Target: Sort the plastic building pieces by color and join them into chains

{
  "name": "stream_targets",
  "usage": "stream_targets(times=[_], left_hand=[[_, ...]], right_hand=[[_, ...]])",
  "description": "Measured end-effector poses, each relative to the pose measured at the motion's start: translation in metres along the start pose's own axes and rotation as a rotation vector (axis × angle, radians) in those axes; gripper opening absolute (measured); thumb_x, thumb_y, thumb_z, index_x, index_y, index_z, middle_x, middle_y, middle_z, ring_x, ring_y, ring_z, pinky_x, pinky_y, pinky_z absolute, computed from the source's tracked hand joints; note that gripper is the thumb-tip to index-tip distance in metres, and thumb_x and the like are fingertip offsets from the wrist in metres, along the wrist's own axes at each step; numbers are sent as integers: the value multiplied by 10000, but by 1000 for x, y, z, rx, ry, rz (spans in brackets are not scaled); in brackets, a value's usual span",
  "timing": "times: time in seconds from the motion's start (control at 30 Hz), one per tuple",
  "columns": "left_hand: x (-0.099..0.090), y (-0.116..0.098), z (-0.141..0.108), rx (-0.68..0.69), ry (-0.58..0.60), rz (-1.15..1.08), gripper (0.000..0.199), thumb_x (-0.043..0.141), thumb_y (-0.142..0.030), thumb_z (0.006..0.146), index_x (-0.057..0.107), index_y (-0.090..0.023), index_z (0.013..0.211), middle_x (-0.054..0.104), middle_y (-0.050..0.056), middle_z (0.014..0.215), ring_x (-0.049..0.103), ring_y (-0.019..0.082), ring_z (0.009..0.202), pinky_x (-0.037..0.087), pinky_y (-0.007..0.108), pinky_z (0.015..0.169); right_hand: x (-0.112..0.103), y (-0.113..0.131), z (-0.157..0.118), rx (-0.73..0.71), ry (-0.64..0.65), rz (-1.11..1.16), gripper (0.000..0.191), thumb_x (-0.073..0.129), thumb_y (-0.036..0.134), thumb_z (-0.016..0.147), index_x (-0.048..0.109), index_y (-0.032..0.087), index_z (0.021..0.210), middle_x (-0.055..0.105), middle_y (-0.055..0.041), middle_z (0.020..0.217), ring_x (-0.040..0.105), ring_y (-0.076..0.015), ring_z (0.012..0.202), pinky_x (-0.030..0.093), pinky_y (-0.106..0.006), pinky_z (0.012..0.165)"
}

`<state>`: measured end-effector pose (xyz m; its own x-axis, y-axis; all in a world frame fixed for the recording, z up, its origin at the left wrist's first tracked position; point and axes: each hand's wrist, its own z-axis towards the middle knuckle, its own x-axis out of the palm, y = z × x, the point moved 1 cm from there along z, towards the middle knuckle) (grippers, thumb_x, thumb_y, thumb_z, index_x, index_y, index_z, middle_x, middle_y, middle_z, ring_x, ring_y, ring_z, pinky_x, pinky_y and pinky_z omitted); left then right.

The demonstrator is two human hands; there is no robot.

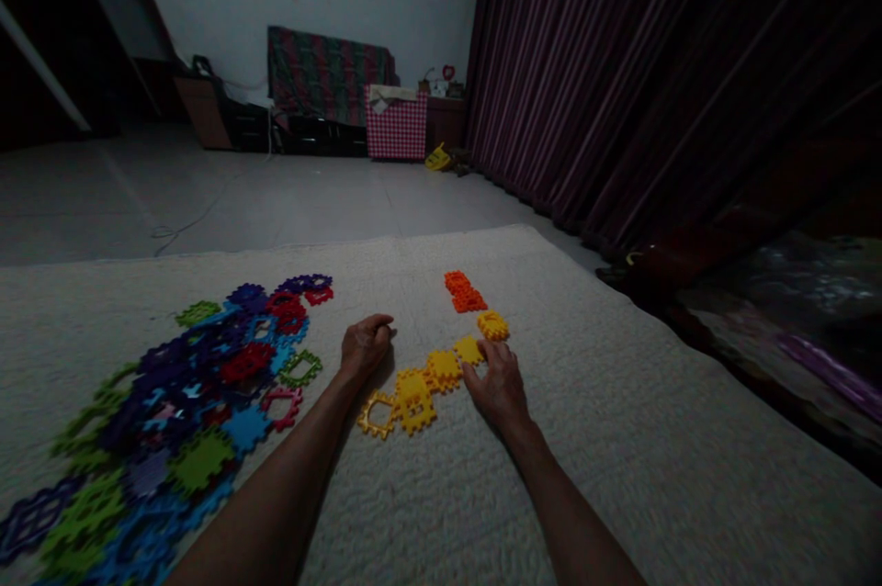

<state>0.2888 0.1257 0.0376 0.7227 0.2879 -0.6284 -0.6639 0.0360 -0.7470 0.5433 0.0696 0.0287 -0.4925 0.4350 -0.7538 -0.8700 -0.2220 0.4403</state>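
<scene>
Several yellow toothed pieces (pixel 414 400) lie in a slanting row on the pale mat, partly overlapping. At the row's far right end, my right hand (pixel 497 379) has its thumb and fingers around a yellow square piece (pixel 469 350). Just beyond those fingers lies a yellow stack (pixel 492 325), with orange pieces (pixel 465 291) farther away. My left hand (pixel 367 343) rests on the mat left of the row, fingers curled; whether something small is inside cannot be made out. Left of my left arm is a heap of blue, purple, green and red pieces (pixel 199 384).
The pale quilted mat (pixel 620 402) spreads beneath everything. Beyond its far edge, a cable (pixel 197 220) lies on the tiled floor. A low cabinet (pixel 321 138) and a checked cloth (pixel 396 129) stand at the wall. Purple curtains (pixel 585 62) hang at the right.
</scene>
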Motion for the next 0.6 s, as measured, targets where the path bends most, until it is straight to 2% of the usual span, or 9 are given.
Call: stream_targets(times=[0.17, 0.33, 0.47, 0.6], left_hand=[[-1, -2, -1, -14, 18, -3, 359, 488, -190, 803, 755, -174, 1042, 777, 67, 997, 714, 192, 917, 510, 261, 832], [-2, -3, -2, 2, 9, -8, 355, 486, -201, 806, 760, -184, 1031, 779, 58, 991, 712, 190, 923, 509, 256, 829], [-2, -4, -1, -10, 12, 3, 355, 484, -201, 805, 761, -188, 1026, 781, 56, 970, 714, 190, 903, 510, 261, 826], [-2, -4, -1, -9, 10, 13, 346, 491, -199, 806, 763, -189, 1020, 780, 59, 971, 713, 194, 902, 508, 269, 833]], right_hand=[[-6, 2, 2, 22, -119, 127, 327, 605, 361, 839, 607, 185, 1114, 614, -114, 1089, 589, -250, 1004, 528, -406, 877], [-18, -10, 31, 68, -238, 104, 324, 592, 369, 834, 620, 167, 1085, 609, -139, 1128, 569, -268, 1060, 507, -432, 928], [-19, -26, 48, 119, -250, 70, 346, 573, 357, 825, 625, 148, 1095, 619, -151, 1109, 579, -278, 1041, 494, -457, 944], [-12, -36, 46, 148, -242, 81, 357, 547, 360, 831, 613, 169, 1126, 607, -137, 1127, 591, -259, 1012, 516, -431, 904]])
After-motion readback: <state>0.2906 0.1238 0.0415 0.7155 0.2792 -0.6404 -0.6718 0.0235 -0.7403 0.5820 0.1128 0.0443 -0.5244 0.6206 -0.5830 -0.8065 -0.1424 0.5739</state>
